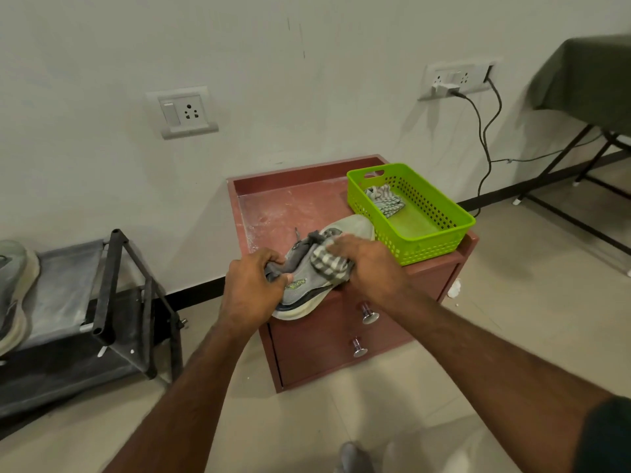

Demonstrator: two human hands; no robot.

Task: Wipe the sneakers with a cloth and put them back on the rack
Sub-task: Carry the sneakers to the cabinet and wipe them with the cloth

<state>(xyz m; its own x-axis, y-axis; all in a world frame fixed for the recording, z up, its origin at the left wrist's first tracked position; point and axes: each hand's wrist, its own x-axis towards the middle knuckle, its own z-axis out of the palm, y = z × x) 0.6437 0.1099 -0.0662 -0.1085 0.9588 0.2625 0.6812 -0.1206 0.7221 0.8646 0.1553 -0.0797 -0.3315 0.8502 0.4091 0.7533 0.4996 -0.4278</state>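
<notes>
Hands (307,274) grip sneaker (300,285), cloth (327,262).

Cabinet (290,206) against wall; rack (112,285) to its left. On cabinet: basket (430,240) at right holding a rag (384,199), sneaker (307,288) at front edge, overhanging. Second sneaker (13,288) on rack.

Domestic room, sparsely furnished. Evidence: tiled floor (512,336), plain wall with socket (184,112), shoe rack (112,302), small drawer cabinet (341,339), folding table (587,80).
</notes>
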